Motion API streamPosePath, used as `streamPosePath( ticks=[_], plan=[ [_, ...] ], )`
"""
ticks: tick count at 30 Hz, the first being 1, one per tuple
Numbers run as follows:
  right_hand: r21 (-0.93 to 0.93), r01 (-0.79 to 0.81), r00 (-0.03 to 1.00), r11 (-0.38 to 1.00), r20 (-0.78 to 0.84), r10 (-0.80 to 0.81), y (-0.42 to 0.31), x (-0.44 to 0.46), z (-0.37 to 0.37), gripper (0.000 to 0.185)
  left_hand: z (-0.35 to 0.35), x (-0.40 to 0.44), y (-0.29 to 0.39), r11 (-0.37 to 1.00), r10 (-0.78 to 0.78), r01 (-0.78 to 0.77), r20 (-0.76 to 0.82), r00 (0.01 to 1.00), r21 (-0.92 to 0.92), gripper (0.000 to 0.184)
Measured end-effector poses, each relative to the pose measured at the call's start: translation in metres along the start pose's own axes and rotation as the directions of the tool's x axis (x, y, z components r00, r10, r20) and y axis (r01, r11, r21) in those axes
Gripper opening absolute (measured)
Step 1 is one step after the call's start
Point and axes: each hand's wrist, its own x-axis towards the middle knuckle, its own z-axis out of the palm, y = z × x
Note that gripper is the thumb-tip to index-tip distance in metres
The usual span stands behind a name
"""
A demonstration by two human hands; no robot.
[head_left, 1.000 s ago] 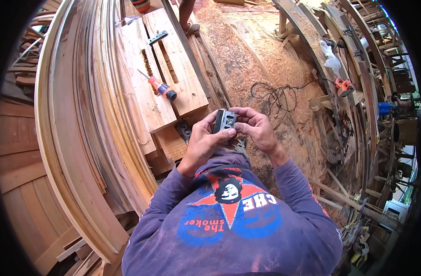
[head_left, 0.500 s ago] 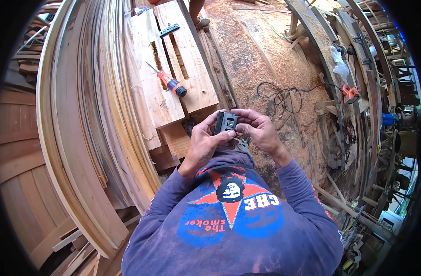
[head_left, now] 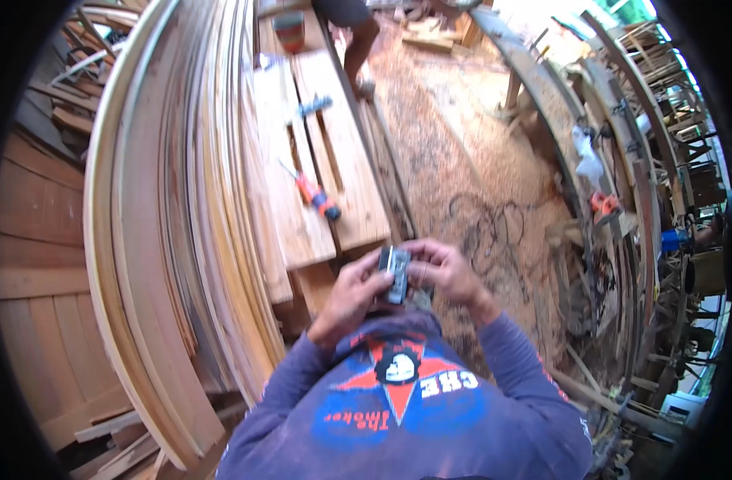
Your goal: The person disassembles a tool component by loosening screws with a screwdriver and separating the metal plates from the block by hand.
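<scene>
A small slotted metal block [head_left: 395, 274] is held close in front of my body. My left hand [head_left: 352, 294] is closed round its left side, with the thumb on its face. The fingers of my right hand [head_left: 450, 276] are curled and pinch at the block's right edge. Motion blur hides the finer detail. Beyond the hands, a screwdriver [head_left: 316, 196] with an orange and dark handle lies across two light timber pieces [head_left: 350, 208] that have long slots cut in them. A similar metal piece [head_left: 314, 106] rests farther up on the same timber.
Long boards [head_left: 150, 240] are stacked on the left. Sawdust covers the ground [head_left: 438, 152] on the right, where a dark cable [head_left: 490, 236] lies tangled. An orange tool [head_left: 603, 206] sits on the right-hand timbers. Another person's leg [head_left: 359, 50] and a bucket [head_left: 289, 34] are at the top.
My view has tilted up, so the timber and my hands sit lower, and the bucket and more of the other person's leg show. The block has turned in my hands, appearing narrower.
</scene>
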Motion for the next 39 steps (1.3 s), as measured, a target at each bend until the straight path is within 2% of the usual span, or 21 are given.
streamPosePath(
  ticks=[5,6,8,11,18,20,21,22,23,24,25,26,28,29,30,32,33,35,39],
  plan=[
    [0.114,0.058,0.994,0.992,0.081,-0.068,0.007,0.006,0.001,0.040,-0.008,0.001,-0.004,0.998,0.055,-0.055,-0.006,0.998,0.035,0.044],
    [0.070,0.075,0.992,0.995,0.099,-0.082,0.007,0.008,0.001,0.040,-0.003,-0.001,0.001,0.999,0.032,-0.030,-0.035,0.999,0.040,0.045],
    [0.053,0.122,0.984,0.991,0.123,-0.128,0.010,0.011,0.000,0.041,-0.003,-0.002,-0.005,0.991,0.090,-0.084,-0.055,0.994,0.101,0.046],
    [-0.030,0.142,0.982,0.989,0.126,-0.137,0.005,0.008,0.004,0.041,-0.003,-0.003,-0.013,0.985,0.154,-0.146,-0.085,0.984,0.096,0.047],
    [-0.016,0.153,0.977,0.988,0.152,-0.149,0.022,0.003,0.003,0.043,0.010,-0.013,-0.015,0.978,0.166,-0.149,-0.118,0.979,0.144,0.047],
    [-0.059,0.178,0.978,0.982,0.123,-0.170,0.026,0.001,0.003,0.043,0.009,-0.011,-0.019,0.972,0.169,-0.144,-0.124,0.978,0.188,0.047],
    [-0.311,0.198,0.980,0.930,0.041,-0.195,0.011,-0.007,0.010,0.041,0.003,-0.005,-0.027,0.963,0.212,-0.182,-0.142,0.967,0.198,0.047],
    [-0.311,0.204,0.979,0.928,0.040,-0.202,0.007,-0.010,0.014,0.041,0.000,-0.002,-0.031,0.954,0.253,-0.218,-0.159,0.954,0.208,0.047],
    [-0.608,0.440,0.853,0.661,0.052,-0.520,0.005,-0.012,0.016,0.038,-0.001,-0.001,-0.033,0.952,0.256,-0.221,-0.154,0.954,0.213,0.047],
    [-0.814,0.521,0.636,0.255,0.171,-0.753,0.002,-0.014,0.018,0.035,0.000,-0.001,-0.033,0.955,0.239,-0.200,-0.169,0.956,0.218,0.047],
    [-0.767,0.587,0.627,0.259,0.229,-0.744,-0.001,-0.018,0.019,0.029,0.000,0.000,-0.033,0.958,0.221,-0.178,-0.184,0.958,0.223,0.048],
    [-0.768,0.587,0.626,0.258,0.228,-0.746,0.000,-0.017,0.017,0.029,0.001,0.002,-0.034,0.958,0.221,-0.179,-0.182,0.958,0.225,0.048],
    [-0.770,0.627,0.634,0.118,0.417,-0.652,0.002,-0.013,0.011,0.018,0.001,0.001,-0.037,0.920,0.237,-0.168,-0.159,0.958,0.355,0.050],
    [-0.771,0.629,0.629,0.097,0.432,-0.646,0.002,-0.011,0.011,0.011,0.001,0.001,-0.038,0.918,0.239,-0.171,-0.155,0.959,0.358,0.051],
    [-0.766,0.637,0.621,0.092,0.439,-0.649,0.001,-0.009,0.010,0.011,0.002,0.001,-0.038,0.915,0.248,-0.177,-0.158,0.956,0.363,0.051],
    [-0.778,0.627,0.600,-0.026,0.504,-0.621,0.000,-0.008,0.009,0.011,0.004,-0.001,-0.038,0.923,0.253,-0.191,-0.153,0.955,0.334,0.051],
    [-0.778,0.627,0.598,-0.027,0.504,-0.622,-0.002,-0.007,0.009,0.011,0.008,-0.004,-0.034,0.931,0.241,-0.182,-0.157,0.958,0.317,0.052],
    [-0.752,0.649,0.563,-0.119,0.579,-0.589,-0.008,-0.007,0.008,0.013,0.010,-0.007,-0.031,0.935,0.230,-0.176,-0.150,0.961,0.307,0.052],
    [-0.744,0.647,0.556,-0.167,0.611,-0.564,-0.009,-0.003,0.005,0.014,0.004,-0.008,-0.033,0.931,0.224,-0.175,-0.121,0.967,0.321,0.053]
  ],
)
